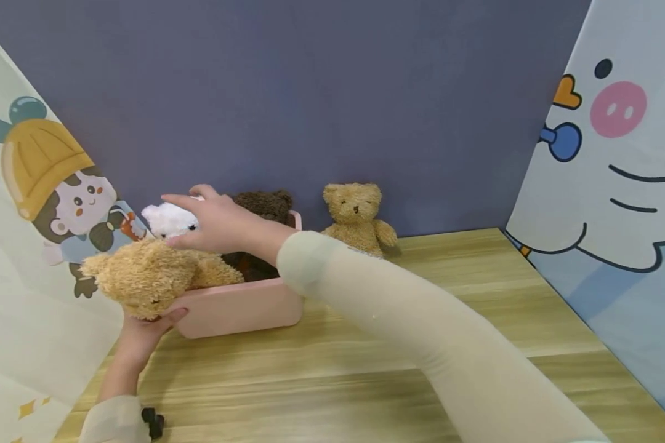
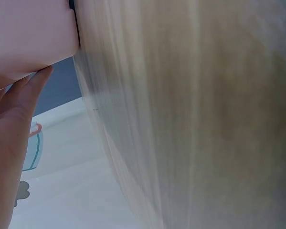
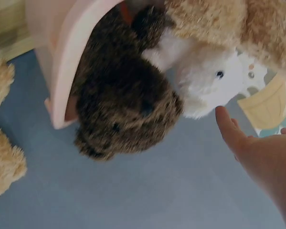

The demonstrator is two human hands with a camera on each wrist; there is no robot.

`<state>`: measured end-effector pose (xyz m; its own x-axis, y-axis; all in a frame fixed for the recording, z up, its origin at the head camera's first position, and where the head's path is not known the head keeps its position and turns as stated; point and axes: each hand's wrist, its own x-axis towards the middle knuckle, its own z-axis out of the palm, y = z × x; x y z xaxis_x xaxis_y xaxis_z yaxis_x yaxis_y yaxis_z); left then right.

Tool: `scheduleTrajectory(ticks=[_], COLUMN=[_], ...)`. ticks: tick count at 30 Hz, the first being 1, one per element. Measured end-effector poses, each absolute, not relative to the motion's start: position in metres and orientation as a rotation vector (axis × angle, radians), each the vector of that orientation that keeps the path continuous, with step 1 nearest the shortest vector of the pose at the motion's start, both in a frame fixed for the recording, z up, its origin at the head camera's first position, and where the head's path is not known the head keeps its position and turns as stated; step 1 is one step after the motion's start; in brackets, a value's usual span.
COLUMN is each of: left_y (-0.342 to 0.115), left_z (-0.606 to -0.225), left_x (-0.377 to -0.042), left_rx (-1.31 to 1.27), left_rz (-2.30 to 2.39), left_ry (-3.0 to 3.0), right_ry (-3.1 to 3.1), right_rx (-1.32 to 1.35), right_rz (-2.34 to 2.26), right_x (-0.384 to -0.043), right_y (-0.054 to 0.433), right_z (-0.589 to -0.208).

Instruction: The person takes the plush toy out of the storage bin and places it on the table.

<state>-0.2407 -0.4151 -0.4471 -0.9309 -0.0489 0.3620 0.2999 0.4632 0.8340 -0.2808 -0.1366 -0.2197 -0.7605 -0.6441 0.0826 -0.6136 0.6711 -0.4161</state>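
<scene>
A pink bin [image 1: 244,309] stands at the left of the table with several plush toys in it. My left hand [image 1: 144,332] holds its left end, thumb on the front and fingers along the end wall. A light tan teddy bear [image 1: 138,277] leans out over that end, above the left hand. Behind it sits a white plush toy [image 1: 169,218], and a dark brown bear [image 3: 128,102] fills the right part of the bin. Fingers spread, my right hand [image 1: 227,223] hovers over the white toy; in the right wrist view a fingertip [image 3: 221,112] lies close beside its head.
Another tan teddy bear [image 1: 354,215] sits on the wooden table [image 1: 366,381] to the right of the bin, against the dark grey-blue back wall [image 1: 332,104]. Printed cartoon panels stand at both sides. A small black device [image 1: 153,423] is at the left wrist.
</scene>
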Motion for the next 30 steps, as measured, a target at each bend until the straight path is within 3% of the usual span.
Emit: scheduleTrajectory(ticks=[23, 30], left_y=[-0.421, -0.421], left_z=[-0.449, -0.45], left_x=[-0.244, -0.246], left_rx=[-0.34, -0.354], left_rz=[-1.643, -1.649], left_ry=[-2.316, -2.325], right_ry=[2.796, 2.842], right_rx=[-1.321, -1.185], right_rz=[-0.343, -0.45], right_x=[-0.255, -0.249], right_y=[-0.186, -0.196], right_z=[-0.267, -0.276])
